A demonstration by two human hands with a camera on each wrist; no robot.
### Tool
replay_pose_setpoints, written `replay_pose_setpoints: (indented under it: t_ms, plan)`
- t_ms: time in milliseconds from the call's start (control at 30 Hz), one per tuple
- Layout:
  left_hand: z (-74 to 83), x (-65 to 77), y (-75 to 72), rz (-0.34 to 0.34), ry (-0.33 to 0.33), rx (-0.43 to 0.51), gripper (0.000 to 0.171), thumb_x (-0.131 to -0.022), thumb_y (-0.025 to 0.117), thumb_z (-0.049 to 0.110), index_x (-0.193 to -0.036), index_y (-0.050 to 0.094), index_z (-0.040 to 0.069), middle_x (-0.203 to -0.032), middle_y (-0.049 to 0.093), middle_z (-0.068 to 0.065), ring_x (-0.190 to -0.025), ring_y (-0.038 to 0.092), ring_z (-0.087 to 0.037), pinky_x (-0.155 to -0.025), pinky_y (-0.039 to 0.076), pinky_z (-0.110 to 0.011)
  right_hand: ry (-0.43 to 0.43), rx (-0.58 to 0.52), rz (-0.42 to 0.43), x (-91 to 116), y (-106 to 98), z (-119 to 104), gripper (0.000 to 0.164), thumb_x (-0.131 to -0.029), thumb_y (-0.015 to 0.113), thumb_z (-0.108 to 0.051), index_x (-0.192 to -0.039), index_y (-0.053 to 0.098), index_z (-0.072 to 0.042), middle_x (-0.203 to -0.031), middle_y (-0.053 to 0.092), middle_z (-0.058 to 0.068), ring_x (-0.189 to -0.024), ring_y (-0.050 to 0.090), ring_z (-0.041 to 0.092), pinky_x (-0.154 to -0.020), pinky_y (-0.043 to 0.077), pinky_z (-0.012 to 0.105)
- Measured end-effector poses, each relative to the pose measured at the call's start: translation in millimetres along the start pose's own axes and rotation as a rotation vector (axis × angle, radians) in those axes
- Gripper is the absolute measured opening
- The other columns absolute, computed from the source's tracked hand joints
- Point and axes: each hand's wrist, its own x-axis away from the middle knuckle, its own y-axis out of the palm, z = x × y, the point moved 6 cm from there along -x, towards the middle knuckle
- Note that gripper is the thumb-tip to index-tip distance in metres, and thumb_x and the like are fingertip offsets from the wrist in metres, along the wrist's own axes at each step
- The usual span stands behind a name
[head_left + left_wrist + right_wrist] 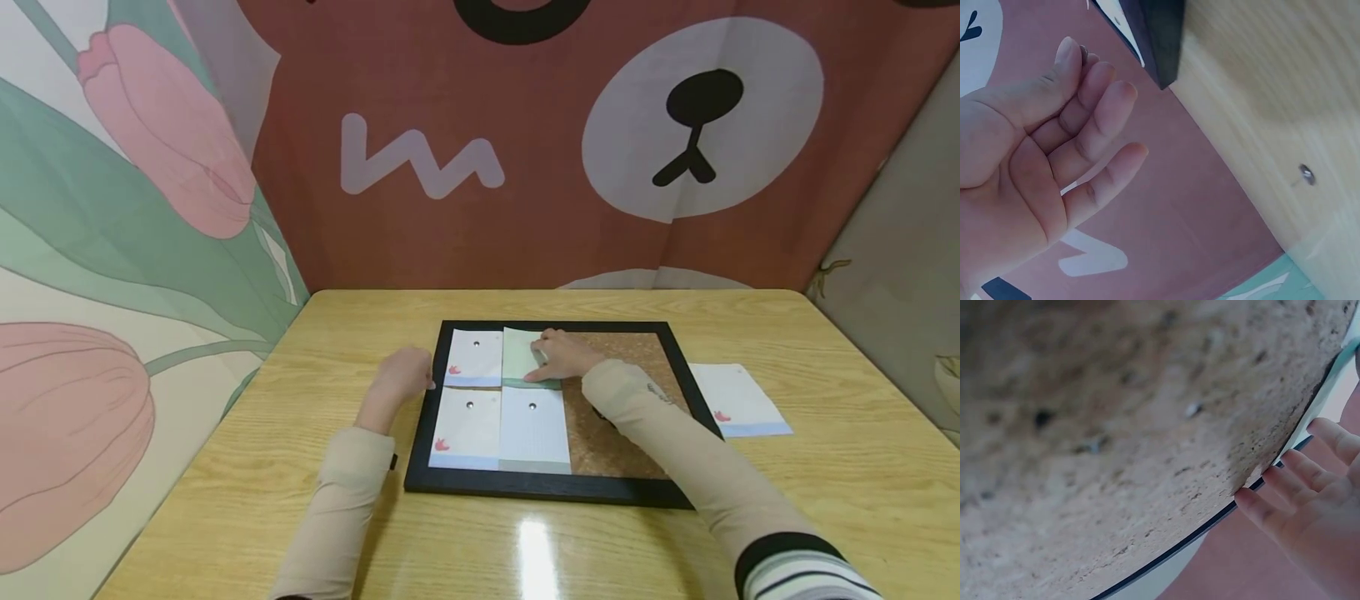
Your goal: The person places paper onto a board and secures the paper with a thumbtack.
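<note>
A black-framed corkboard (617, 440) lies on the table, with two white notes in its left column and a blue-grey lined note (534, 433) beside the lower one. My right hand (567, 354) rests on a pale green note (517, 350) at the top of the second column. In the right wrist view its fingertips (1249, 497) lie spread along the note and cork. My left hand (405, 372) is beside the frame's left edge. In the left wrist view, thumb and index finger pinch a silver thumbtack (1084, 55).
A loose thumbtack (1307, 174) lies on the wooden table (360, 325) to the left of the board. Another white note (738, 400) with a blue strip lies against the board's right side. Patterned cloth (420, 242) hangs behind the table.
</note>
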Motion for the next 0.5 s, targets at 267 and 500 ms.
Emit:
replay_pose_setpoints:
  t_ms: [267, 500]
  plan:
    - [17.3, -10.5, -5.2, 0.019, 0.075, -0.012, 0.009, -0.080, 0.064, 0.004, -0.071, 0.064, 0.005, -0.063, 0.054, -0.003, -0.057, 0.044, -0.016, -0.049, 0.036, -0.025, -0.004, -0.026, -0.021, 2, 0, 2, 0.069, -0.082, 0.059, -0.045, -0.130, 0.043, 0.002, -0.132, 0.036, 0.024, -0.121, 0.032, 0.037, -0.096, 0.029, 0.047]
    - [31.6, -17.4, -8.7, 0.025, 0.141, -0.029, 0.008, -0.080, 0.064, 0.006, -0.073, 0.067, 0.007, -0.074, 0.062, -0.003, -0.064, 0.052, -0.016, -0.055, 0.044, -0.029, -0.012, -0.050, -0.034, 2, -1, 2, 0.068, -0.082, 0.060, -0.043, -0.130, 0.042, 0.002, -0.134, 0.035, 0.023, -0.123, 0.031, 0.036, -0.097, 0.028, 0.046]
